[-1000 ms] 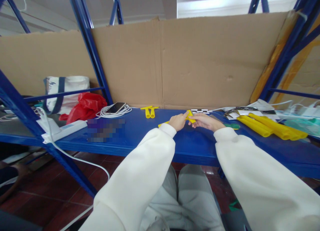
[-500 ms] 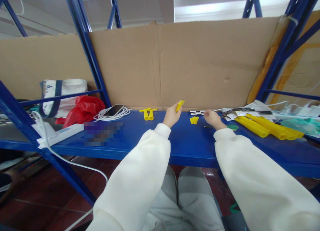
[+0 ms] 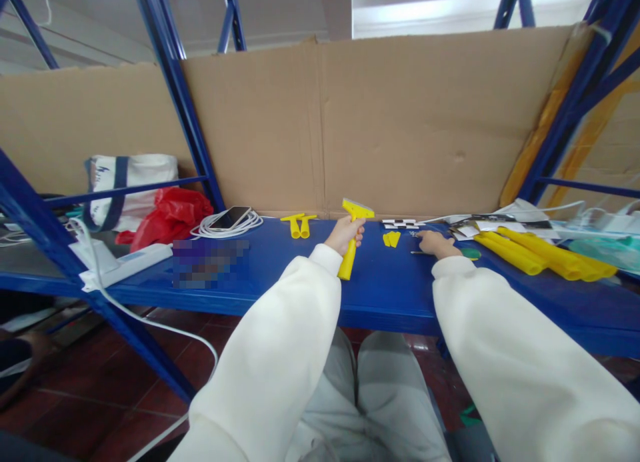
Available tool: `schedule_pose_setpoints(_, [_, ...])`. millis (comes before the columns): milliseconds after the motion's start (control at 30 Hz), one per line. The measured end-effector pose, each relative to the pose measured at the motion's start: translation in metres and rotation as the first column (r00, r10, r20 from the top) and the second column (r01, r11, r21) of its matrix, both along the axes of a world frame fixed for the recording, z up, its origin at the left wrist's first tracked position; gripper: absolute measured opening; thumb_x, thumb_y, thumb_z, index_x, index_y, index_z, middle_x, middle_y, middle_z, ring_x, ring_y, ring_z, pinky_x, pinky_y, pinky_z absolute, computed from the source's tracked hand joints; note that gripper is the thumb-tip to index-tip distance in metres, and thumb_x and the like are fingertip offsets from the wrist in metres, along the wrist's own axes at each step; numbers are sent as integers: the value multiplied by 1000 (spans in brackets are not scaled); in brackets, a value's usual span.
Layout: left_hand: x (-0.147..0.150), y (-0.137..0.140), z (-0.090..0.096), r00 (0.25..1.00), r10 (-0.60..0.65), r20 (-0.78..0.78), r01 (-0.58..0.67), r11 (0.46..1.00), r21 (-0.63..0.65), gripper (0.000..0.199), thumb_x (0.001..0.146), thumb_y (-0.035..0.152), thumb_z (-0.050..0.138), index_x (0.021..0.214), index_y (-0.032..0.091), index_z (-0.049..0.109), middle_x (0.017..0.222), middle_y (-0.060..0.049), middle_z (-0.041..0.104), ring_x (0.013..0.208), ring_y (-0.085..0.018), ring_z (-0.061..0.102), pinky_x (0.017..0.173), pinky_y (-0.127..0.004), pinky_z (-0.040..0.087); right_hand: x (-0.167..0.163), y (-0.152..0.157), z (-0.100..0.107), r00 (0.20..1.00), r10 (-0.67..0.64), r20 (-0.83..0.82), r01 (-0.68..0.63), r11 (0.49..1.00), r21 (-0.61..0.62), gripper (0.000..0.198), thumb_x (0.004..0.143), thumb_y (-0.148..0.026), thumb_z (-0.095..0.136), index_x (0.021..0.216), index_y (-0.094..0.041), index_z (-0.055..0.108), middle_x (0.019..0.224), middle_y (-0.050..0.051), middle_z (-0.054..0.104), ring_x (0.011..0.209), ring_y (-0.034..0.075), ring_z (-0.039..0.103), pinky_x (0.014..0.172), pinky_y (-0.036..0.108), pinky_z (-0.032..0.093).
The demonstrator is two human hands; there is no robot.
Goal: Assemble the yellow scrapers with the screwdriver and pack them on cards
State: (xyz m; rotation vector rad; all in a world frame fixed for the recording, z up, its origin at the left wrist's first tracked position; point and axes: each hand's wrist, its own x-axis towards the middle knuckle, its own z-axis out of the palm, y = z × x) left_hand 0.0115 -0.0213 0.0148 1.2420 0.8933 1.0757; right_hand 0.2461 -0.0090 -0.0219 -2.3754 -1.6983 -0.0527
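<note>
My left hand (image 3: pixel 344 233) is wrapped round the handle of a yellow T-shaped scraper (image 3: pixel 358 211). Its wide head points up and a pale strip runs along the top edge. My right hand (image 3: pixel 437 243) is low over the blue shelf, fingers drawn together beside some tiny metal pieces (image 3: pixel 414 234); whether anything is pinched in them I cannot make out. Under that hand lies a screwdriver, its thin shaft (image 3: pixel 416 253) to the left and green handle (image 3: pixel 471 254) to the right. Small yellow flat pieces (image 3: pixel 391 239) lie between the hands.
Two more yellow scrapers (image 3: pixel 300 227) lie to the left, near a phone (image 3: pixel 234 217) on a coiled white cable. Several yellow tubes (image 3: pixel 530 252) are at the right. Behind stands a cardboard wall (image 3: pixel 400 129). A power strip (image 3: pixel 131 263) and red bag (image 3: pixel 173 215) are further left.
In my left hand the scraper has turned so its head and handle now show. My right hand has shifted slightly to the right and down, uncovering the tiny metal pieces.
</note>
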Motion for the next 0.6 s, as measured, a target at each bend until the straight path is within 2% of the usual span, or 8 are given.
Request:
schedule_pose_setpoints(100, [2, -4, -2, 989, -91, -116, 83, 994, -71, 21, 94, 9, 49, 76, 19, 44, 52, 9, 41, 36, -4, 33, 39, -16, 24, -3, -3, 4, 997, -69, -30, 66, 995, -72, 51, 87, -10, 48, 133, -24, 65, 142, 16, 58, 132, 35, 53, 108, 59, 37])
schedule_pose_setpoints(233, [3, -9, -3, 956, -191, -222, 168, 979, -118, 21, 96, 9, 45, 78, 18, 47, 50, 9, 41, 35, -4, 32, 38, -16, 23, -7, -5, 8, 998, -63, 19, 64, 997, -48, 42, 87, -12, 50, 122, -22, 71, 133, 16, 63, 127, 34, 56, 106, 58, 38])
schedule_pose_setpoints(400, [3, -8, -4, 944, -228, -237, 196, 969, -152, 17, 93, 10, 53, 79, 18, 47, 50, 9, 41, 35, -4, 33, 38, -14, 25, -7, -2, 5, 997, -34, 68, 38, 998, -56, 41, 90, -14, 44, 122, -18, 69, 135, 15, 61, 129, 31, 52, 108, 56, 35])
schedule_pose_setpoints(600, [2, -6, -6, 942, -243, -231, 211, 965, -158, 19, 93, 11, 54, 78, 18, 46, 50, 10, 41, 35, -3, 34, 38, -14, 25, -8, -1, 4, 991, -12, 137, 17, 999, -33, 36, 90, -13, 42, 113, -14, 70, 134, 18, 60, 131, 32, 49, 105, 52, 36])
